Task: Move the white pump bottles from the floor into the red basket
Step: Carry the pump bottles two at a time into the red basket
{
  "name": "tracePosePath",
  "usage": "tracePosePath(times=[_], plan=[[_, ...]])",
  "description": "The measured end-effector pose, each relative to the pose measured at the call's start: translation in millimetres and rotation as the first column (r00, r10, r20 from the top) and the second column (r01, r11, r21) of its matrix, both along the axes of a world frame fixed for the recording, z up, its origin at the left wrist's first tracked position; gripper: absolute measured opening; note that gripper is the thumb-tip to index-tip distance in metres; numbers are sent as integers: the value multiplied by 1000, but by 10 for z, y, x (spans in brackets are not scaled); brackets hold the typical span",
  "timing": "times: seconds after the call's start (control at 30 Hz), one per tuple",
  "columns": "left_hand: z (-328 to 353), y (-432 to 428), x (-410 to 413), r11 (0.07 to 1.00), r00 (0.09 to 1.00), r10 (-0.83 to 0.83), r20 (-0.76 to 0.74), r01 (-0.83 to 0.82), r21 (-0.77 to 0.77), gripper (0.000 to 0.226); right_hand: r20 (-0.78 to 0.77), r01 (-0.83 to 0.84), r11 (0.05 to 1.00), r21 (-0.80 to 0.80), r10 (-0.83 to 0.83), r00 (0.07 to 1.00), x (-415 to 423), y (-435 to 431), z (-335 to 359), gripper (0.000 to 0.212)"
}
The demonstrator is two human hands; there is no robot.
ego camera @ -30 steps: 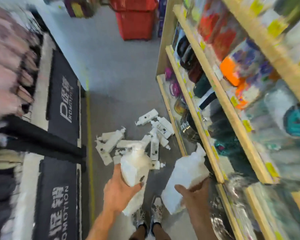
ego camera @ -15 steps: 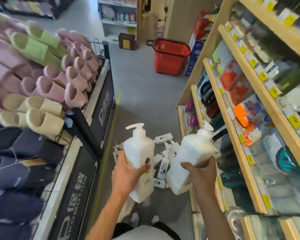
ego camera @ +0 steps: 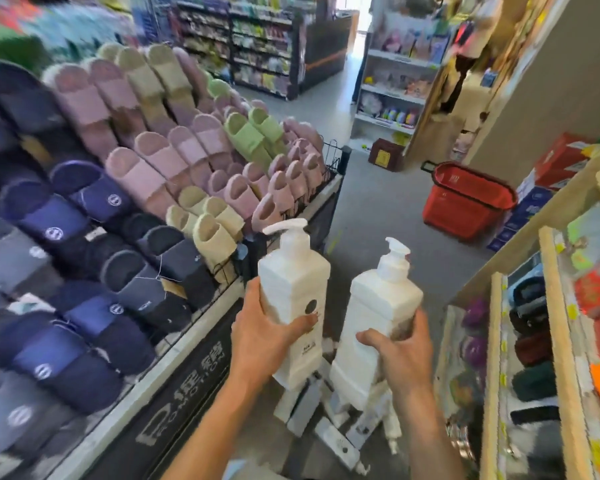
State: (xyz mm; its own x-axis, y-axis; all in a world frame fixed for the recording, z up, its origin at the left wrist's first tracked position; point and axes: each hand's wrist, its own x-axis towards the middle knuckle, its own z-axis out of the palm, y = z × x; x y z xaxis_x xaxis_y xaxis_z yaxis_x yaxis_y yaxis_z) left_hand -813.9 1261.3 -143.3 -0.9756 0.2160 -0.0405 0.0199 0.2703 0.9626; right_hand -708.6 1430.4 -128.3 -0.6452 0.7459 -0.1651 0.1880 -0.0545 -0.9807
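Here, the left grip (ego camera: 260, 337) clasps a white pump bottle (ego camera: 293, 289) around its lower body, thumb across the front, holding it upright. Just to its right, the right grip (ego camera: 400, 355) wraps around a second pump bottle (ego camera: 381, 299), which tilts slightly with its nozzle up. Below and between both grips, fallen white bottles (ego camera: 329, 434) lie heaped on the grey floor (ego camera: 378, 209). The red basket (ego camera: 465, 202) stands on the floor well ahead of the right grip. Slippers (ego camera: 153, 168) fill the rack left of the left grip, and wooden shelves (ego camera: 563, 358) rise right of the right grip.
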Motion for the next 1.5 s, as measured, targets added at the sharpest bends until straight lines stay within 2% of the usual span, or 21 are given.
tracePosePath(times=[0.17, 0.3, 0.47, 0.67, 0.9, 1.17, 1.5], plan=[[9, -180, 347, 970, 970, 242, 13, -242, 25, 81, -13, -240, 971, 15, 240, 971, -304, 6, 31, 66], [-21, -455, 721, 900, 900, 436, 30, -436, 2, 81, -3, -395, 919, 2, 395, 919, -431, -203, 14, 66], [-47, -871, 1181, 776, 774, 631, 47, -630, -40, 81, 8, -587, 809, -28, 587, 809, -415, -682, -49, 65], [-8, -1541, 1803, 597, 595, 802, 51, -802, -29, 79, 17, -780, 625, -27, 781, 625, -239, -1515, -37, 64], [-22, -2459, 2541, 407, 405, 913, 55, -913, -35, 88, 5, -908, 418, 11, 908, 418, 143, -2663, 22, 63], [-27, -3683, 3556, 231, 230, 973, 26, -968, -102, 83, -6, -976, 216, 10, 976, 216, 848, -4151, 51, 67], [18, -4774, 4660, -146, -143, 989, -36, -984, -103, 80, 24, -991, -135, 23, 991, -135, 1695, -5808, 61, 66]])
